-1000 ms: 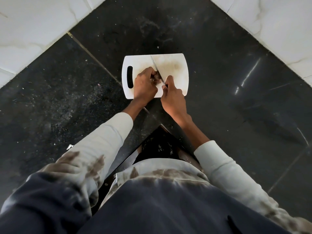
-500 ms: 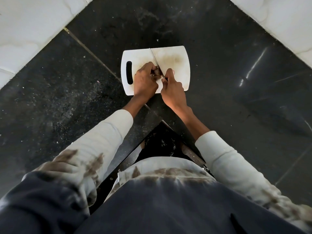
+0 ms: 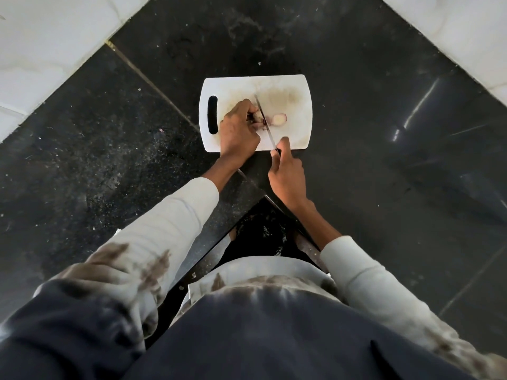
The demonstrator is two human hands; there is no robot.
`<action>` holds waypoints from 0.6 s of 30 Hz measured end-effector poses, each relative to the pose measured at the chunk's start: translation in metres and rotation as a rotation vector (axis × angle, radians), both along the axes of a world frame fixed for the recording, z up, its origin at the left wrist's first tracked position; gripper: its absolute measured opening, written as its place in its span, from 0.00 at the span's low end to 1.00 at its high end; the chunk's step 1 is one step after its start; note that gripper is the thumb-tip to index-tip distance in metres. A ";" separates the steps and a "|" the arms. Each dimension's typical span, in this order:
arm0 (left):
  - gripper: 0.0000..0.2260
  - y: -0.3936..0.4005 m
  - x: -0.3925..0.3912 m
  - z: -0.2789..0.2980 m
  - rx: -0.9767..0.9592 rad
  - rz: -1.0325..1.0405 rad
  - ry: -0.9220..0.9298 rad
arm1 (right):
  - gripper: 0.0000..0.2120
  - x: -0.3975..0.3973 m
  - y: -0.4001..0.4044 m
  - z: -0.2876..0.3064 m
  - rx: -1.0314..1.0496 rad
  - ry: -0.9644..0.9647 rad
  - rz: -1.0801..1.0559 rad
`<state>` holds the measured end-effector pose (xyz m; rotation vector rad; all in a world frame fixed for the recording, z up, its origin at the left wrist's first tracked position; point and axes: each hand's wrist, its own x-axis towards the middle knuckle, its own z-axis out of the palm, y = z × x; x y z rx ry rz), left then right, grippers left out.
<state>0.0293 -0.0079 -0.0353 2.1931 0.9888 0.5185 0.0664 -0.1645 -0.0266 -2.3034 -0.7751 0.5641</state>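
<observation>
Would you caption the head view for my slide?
Left hand steadies onion on white cutting board; right hand slices with knife.

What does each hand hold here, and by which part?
The right hand grips the knife by its handle. The left hand pinches the vegetable piece by its left end, beside the blade.

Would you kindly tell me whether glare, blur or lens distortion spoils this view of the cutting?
Head view: streaks of glare on the black counter right of the cutting board; the wide lens swells the near sleeves; the knife and the pale cut piece read sharply.
</observation>
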 end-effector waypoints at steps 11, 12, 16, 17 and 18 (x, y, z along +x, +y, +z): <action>0.14 0.007 -0.001 -0.001 -0.040 -0.021 0.036 | 0.08 0.000 -0.003 0.006 -0.084 -0.193 0.022; 0.14 0.007 -0.001 0.001 -0.043 -0.024 0.041 | 0.08 0.002 -0.003 0.007 -0.081 -0.187 0.017; 0.13 0.007 -0.002 0.003 -0.056 -0.026 0.054 | 0.05 0.003 -0.007 0.006 0.031 0.050 -0.092; 0.13 0.007 -0.002 0.003 -0.061 -0.019 0.051 | 0.05 0.003 -0.009 0.007 0.083 0.124 -0.131; 0.13 0.006 -0.002 0.004 -0.067 -0.010 0.050 | 0.04 0.003 -0.010 0.007 0.117 0.168 -0.160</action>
